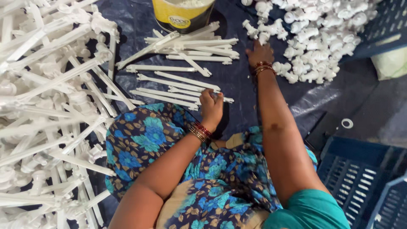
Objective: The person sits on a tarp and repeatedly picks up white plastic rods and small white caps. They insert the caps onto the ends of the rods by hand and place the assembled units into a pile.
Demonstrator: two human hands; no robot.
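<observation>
One white plastic rod (220, 98) pinched in the curled fingers of the left hand (210, 107), at the centre above the floral lap. Right hand (259, 53) at 1 o'clock, fingers spread flat on the dark tarp (237, 80) beside a heap of small white fittings (313, 38). More rods (182, 63) at 12, yellow tub (183, 15) beyond, tangled plastic frames (46, 106) at 9.

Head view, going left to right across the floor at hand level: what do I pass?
Big heap of white plastic sprue frames → loose white sticks → left hand closed on a stick → right hand reaching out → pile of small white fittings → blue crate.
</observation>
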